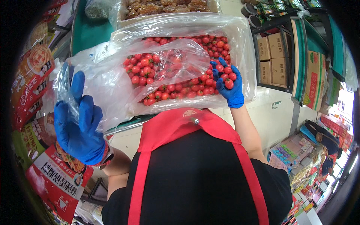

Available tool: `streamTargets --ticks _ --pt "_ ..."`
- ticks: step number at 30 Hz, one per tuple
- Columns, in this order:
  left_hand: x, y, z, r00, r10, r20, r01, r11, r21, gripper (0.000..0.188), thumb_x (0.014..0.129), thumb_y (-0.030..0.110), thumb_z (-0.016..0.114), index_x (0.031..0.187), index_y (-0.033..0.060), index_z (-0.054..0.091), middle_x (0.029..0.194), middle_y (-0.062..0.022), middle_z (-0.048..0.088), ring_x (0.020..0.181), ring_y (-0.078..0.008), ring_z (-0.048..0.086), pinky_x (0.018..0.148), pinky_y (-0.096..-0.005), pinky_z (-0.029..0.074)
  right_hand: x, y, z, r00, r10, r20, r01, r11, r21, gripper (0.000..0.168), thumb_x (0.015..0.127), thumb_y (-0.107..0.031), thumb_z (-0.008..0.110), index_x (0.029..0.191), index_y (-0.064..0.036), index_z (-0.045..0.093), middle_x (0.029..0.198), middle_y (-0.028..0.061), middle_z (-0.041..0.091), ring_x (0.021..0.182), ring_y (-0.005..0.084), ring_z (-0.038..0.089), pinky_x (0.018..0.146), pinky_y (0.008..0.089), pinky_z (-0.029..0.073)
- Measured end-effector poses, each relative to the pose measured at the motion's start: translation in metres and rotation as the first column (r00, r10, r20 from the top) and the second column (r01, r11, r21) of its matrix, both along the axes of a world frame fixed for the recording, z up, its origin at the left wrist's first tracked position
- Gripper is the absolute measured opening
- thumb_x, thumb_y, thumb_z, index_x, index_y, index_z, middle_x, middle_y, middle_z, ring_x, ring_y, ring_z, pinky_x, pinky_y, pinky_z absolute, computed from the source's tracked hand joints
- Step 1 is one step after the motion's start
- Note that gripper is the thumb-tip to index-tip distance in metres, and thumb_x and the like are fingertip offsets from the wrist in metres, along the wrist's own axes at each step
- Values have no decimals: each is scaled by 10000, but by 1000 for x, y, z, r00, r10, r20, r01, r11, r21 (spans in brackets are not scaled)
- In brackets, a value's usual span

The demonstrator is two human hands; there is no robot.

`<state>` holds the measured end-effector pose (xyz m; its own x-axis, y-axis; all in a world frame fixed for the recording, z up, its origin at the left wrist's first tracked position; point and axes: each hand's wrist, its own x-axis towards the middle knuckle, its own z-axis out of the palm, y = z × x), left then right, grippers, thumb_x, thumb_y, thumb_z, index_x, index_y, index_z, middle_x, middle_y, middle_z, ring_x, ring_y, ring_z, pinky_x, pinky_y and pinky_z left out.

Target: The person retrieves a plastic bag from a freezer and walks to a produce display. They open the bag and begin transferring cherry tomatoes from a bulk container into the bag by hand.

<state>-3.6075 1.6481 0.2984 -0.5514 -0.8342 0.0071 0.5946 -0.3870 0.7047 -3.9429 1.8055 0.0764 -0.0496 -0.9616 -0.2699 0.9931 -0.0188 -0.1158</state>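
Cherry tomatoes fill a box lined with a clear plastic liner. My right hand, in a blue glove, is cupped palm up at the box's right side with several tomatoes in it. My left hand, also in a blue glove, is raised at the left, with thin clear plastic film between its fingers. A clear plastic bag spreads from beside my left hand to the box, and a sheet of clear film lies over part of the tomatoes.
Beyond the tomatoes stands a box of brown, crystal-like lumps. A green counter lies to the left, near hanging printed food packets. A rack with cardboard cartons stands at the right. People are visible at the far right.
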Motion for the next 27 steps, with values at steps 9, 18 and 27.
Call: streamTargets --ticks 9,18,27 --pt "10 0 -2 998 -37 -55 38 999 10 650 870 158 400 1352 17 -14 1297 -274 316 510 -92 348 440 -207 325 57 -39 84 978 104 180 -120 990 79 533 849 -315 407 1285 -24 312 1326 204 301 1216 339 313 1037 418 238" --pt "17 2 6 980 -95 -175 95 995 -9 618 869 180 373 1358 31 26 1321 -229 311 541 -121 350 472 -223 328 141 -84 82 936 250 -248 -232 968 98 464 867 -319 453 1248 -66 378 1154 111 501 1041 194 495 871 343 408" --pt "31 -3 11 987 -58 -152 62 998 18 606 865 166 367 1354 11 45 1286 -148 286 587 -141 356 550 -265 338 0 7 -12 -305 430 -850 25 895 445 448 759 -242 612 1157 -79 485 1101 146 540 1005 225 536 809 324 449"
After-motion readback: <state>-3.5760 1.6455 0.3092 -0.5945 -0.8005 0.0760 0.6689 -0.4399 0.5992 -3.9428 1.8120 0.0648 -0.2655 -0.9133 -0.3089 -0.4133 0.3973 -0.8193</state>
